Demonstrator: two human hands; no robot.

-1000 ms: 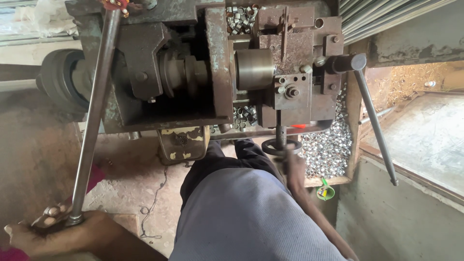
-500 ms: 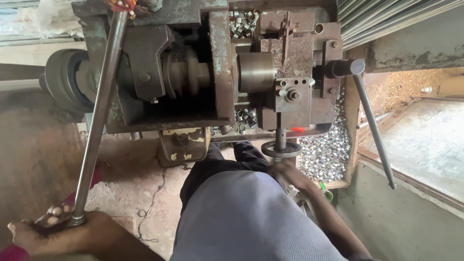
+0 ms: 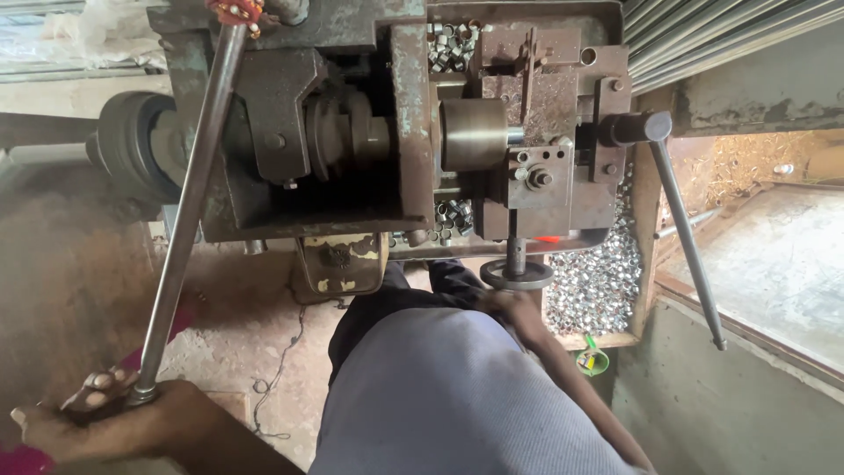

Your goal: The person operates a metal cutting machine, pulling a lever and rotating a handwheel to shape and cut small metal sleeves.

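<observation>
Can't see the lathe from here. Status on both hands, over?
Left hand gripping long lever at its lower end. Right hand at handwheel, grip unclear. Nothing blocking either.

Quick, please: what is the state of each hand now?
Left hand: closed around the end of the long steel lever.
Right hand: at the small handwheel; grip cannot be told.

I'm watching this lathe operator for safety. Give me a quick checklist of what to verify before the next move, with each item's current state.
1. Left hand gripped on the end of the long steel lever: ok.
2. Right hand at the small handwheel: ok, though the grip itself is unclear.
3. Both hands away from the chuck: ok.
4. Chuck spinning or stopped: cannot tell.
5. Second lever at right untouched: ok.
6. Loose metal rings kept off the handwheel: cannot tell.
</observation>
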